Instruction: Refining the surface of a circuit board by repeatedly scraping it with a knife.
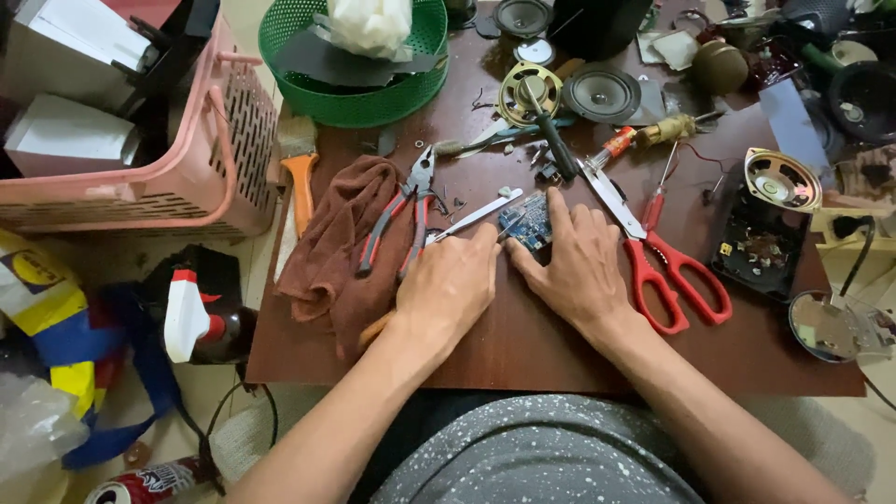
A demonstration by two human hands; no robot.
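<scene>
Small blue circuit board (525, 222) lies mid-table on the dark brown wooden table (523, 345). Left of it: red-handled pliers (403, 217) on a brown cloth rag (334, 247). Right: red-handled scissors (653, 252). Behind (far edge): green round plastic basket (359, 93).

Glossy red plastic-handled scissors (653, 252), matt brown cloth (341, 243), smooth wooden table (523, 345).

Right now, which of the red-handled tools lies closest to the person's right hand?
The red-handled scissors: their handle loops sit just beside the right hand, blades pointing up-left. The red-handled pliers lie on the brown cloth, beyond the left hand.
</scene>
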